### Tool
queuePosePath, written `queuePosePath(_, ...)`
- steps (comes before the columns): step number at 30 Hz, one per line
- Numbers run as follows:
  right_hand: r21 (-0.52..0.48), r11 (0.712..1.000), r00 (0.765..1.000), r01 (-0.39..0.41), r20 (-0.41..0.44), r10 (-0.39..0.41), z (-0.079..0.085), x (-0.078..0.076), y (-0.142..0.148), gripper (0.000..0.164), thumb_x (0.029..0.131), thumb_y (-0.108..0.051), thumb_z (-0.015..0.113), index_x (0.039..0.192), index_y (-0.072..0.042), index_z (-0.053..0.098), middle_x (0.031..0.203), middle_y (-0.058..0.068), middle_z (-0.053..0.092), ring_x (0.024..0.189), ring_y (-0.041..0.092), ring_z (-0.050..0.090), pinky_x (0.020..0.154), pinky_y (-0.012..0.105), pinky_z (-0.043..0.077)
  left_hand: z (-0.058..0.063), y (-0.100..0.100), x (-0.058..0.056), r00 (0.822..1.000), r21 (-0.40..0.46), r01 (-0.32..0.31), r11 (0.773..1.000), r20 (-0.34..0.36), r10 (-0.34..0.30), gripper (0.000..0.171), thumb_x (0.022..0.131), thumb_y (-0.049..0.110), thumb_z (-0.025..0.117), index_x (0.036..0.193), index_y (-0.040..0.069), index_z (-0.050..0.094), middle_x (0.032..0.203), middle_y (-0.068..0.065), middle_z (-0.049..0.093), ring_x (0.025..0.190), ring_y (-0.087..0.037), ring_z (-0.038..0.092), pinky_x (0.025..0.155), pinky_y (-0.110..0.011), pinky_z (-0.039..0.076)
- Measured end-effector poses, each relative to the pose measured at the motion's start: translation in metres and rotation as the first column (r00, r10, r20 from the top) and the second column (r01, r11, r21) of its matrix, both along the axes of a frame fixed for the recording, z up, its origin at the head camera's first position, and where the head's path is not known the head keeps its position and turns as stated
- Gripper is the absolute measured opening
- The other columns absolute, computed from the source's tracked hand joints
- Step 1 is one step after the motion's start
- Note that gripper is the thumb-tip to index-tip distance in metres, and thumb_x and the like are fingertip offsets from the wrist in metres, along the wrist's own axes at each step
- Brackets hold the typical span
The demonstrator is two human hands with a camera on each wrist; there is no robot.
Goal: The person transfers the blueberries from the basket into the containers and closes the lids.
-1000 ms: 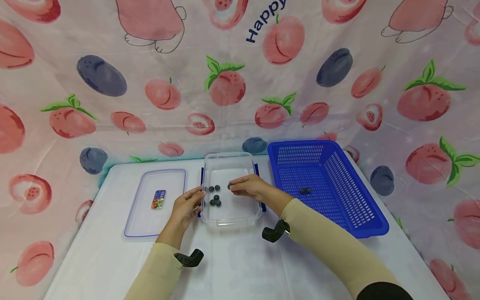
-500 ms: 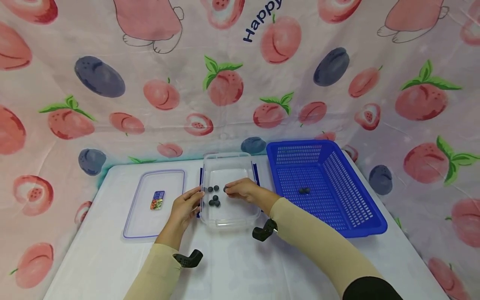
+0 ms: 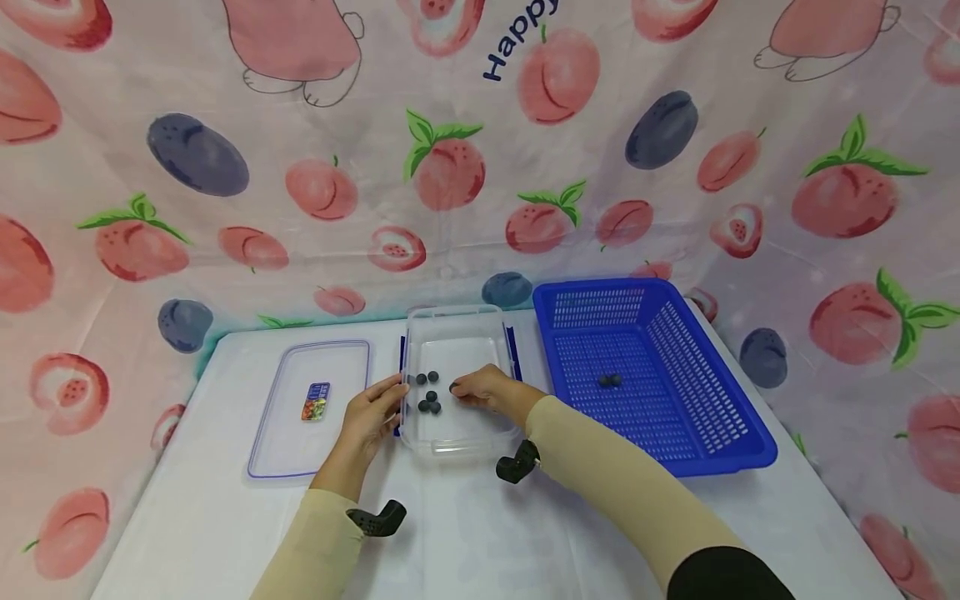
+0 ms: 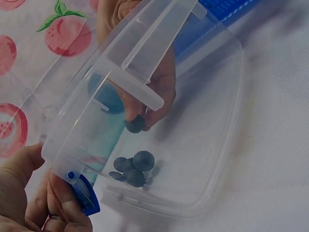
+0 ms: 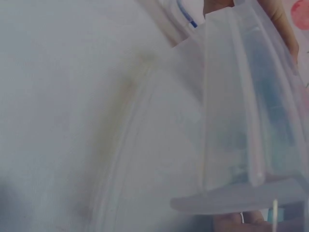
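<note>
My left hand point(image 3: 367, 421) grips the left wall of a clear plastic food container point(image 3: 461, 450), thumb and fingers beside its blue latch point(image 4: 86, 195). Inside the container, my right hand point(image 3: 491, 390) pinches a blueberry point(image 4: 134, 123) low over the floor; whether it touches the floor I cannot tell. Several other blueberries point(image 3: 431, 397) sit loosely grouped on the container's left side, close to my left hand. The right wrist view shows mostly the container's clear wall point(image 5: 222, 106), with the right fingers point(image 5: 251, 220) barely visible at its bottom edge.
A blue perforated basket point(image 3: 600, 286) stands to the right with two blueberries point(image 3: 610, 380) in it. On the left lies the clear lid point(image 3: 273, 450) with a blue rim and a printed label point(image 3: 316, 402). All rest on a white-covered table point(image 3: 450, 533) before a fruit-print cloth.
My right hand, holding the blueberry, has moved left and then lower inside the container. My left hand stays on the container wall, and the other blueberries have not moved.
</note>
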State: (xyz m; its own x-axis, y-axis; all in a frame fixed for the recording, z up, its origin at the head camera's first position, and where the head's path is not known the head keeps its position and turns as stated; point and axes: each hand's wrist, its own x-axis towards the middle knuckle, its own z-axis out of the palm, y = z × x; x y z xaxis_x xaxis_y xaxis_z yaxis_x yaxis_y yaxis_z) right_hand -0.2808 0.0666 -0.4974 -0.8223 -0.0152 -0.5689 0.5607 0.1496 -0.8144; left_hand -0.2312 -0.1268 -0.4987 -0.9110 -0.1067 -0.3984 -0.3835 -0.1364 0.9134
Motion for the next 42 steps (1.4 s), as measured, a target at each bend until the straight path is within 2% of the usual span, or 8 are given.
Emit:
queuePosePath(3, -0.009, 1.000, 1.000, -0.016, 0.003, 0.016, -0.019, -0.013, 0.002, 0.033, 0.080, 0.009, 0.075, 0.112, 0.009, 0.068, 0.113, 0.020, 0.069, 0.090, 0.023, 0.069, 0.081, 0.030, 0.059, 0.000, 0.000, 0.000, 1.000, 0.002, 0.000, 1.000, 0.001, 0.000, 0.049, 0.089, 0.019, 0.073, 0.135, 0.009, 0.060, 0.086, 0.010, 0.062, 0.079, -0.005, 0.055, 0.063, -0.016, 0.051)
queuePosePath(7, -0.017, 1.000, 1.000, -0.019, 0.004, 0.019, -0.019, -0.012, 0.002, 0.034, 0.081, 0.008, 0.075, 0.114, 0.009, 0.067, 0.114, 0.021, 0.068, 0.092, 0.024, 0.069, 0.081, 0.030, 0.059, 0.000, 0.000, -0.001, 1.000, 0.009, 0.001, 1.000, -0.003, -0.001, 0.049, 0.089, 0.018, 0.073, 0.135, 0.008, 0.060, 0.086, 0.010, 0.062, 0.078, -0.005, 0.055, 0.062, -0.015, 0.051)
queuePosePath(15, -0.079, 0.996, 0.998, -0.050, -0.046, 0.046, 0.013, 0.010, 0.002, 0.037, 0.089, 0.004, 0.066, 0.126, 0.008, 0.061, 0.123, 0.021, 0.065, 0.088, 0.015, 0.063, 0.094, 0.032, 0.054, 0.000, -0.001, -0.001, 1.000, 0.012, -0.004, 1.000, -0.002, 0.004, 0.048, 0.090, 0.017, 0.073, 0.135, 0.008, 0.060, 0.085, 0.010, 0.062, 0.076, -0.004, 0.055, 0.061, -0.015, 0.051)
queuePosePath(19, -0.176, 0.978, 0.991, -0.112, -0.087, 0.098, 0.036, 0.017, 0.015, 0.042, 0.094, 0.001, 0.062, 0.134, 0.008, 0.054, 0.129, 0.022, 0.059, 0.103, 0.022, 0.063, 0.097, 0.033, 0.053, 0.002, -0.002, 0.000, 1.000, 0.005, -0.005, 1.000, 0.001, 0.005, 0.048, 0.090, 0.018, 0.073, 0.135, 0.009, 0.060, 0.088, 0.010, 0.062, 0.079, -0.005, 0.055, 0.062, -0.015, 0.051)
queuePosePath(25, -0.216, 0.963, 0.975, -0.161, -0.188, 0.121, 0.071, 0.017, 0.065, 0.044, 0.098, -0.002, 0.056, 0.140, 0.008, 0.047, 0.131, 0.021, 0.055, 0.124, 0.034, 0.055, 0.101, 0.034, 0.050, 0.002, -0.001, -0.001, 1.000, 0.016, -0.005, 1.000, -0.001, 0.005, 0.048, 0.090, 0.017, 0.072, 0.136, 0.007, 0.059, 0.086, 0.011, 0.062, 0.077, -0.004, 0.055, 0.062, -0.015, 0.051)
queuePosePath(33, 0.050, 0.985, 0.920, -0.168, -0.350, 0.175, 0.086, 0.011, 0.162, 0.048, 0.100, -0.009, 0.055, 0.141, 0.011, 0.042, 0.140, 0.029, 0.048, 0.113, 0.024, 0.063, 0.102, 0.036, 0.049, 0.001, -0.001, -0.003, 1.000, 0.019, 0.001, 1.000, 0.002, -0.002, 0.048, 0.091, 0.018, 0.072, 0.136, 0.009, 0.059, 0.088, 0.010, 0.062, 0.078, -0.004, 0.055, 0.062, -0.015, 0.051)
queuePosePath(37, 0.141, 0.980, 0.923, -0.137, -0.342, 0.178, 0.082, 0.012, 0.202, 0.049, 0.101, -0.012, 0.054, 0.141, 0.012, 0.041, 0.128, 0.019, 0.058, 0.095, 0.006, 0.064, 0.101, 0.036, 0.050, 0.002, -0.002, -0.002, 1.000, 0.017, 0.010, 1.000, -0.005, -0.010, 0.049, 0.091, 0.018, 0.072, 0.137, 0.008, 0.059, 0.089, 0.010, 0.062, 0.078, -0.004, 0.055, 0.062, -0.014, 0.051)
queuePosePath(42, 0.159, 0.981, 0.957, -0.115, -0.246, 0.152, 0.066, 0.015, 0.233, 0.053, 0.101, -0.014, 0.055, 0.143, 0.013, 0.038, 0.129, 0.015, 0.058, 0.093, 0.004, 0.062, 0.099, 0.033, 0.052, 0.003, -0.003, -0.002, 1.000, 0.002, 0.016, 1.000, 0.004, -0.016, 0.049, 0.091, 0.018, 0.072, 0.137, 0.009, 0.059, 0.088, 0.010, 0.062, 0.077, -0.004, 0.055, 0.061, -0.015, 0.050)
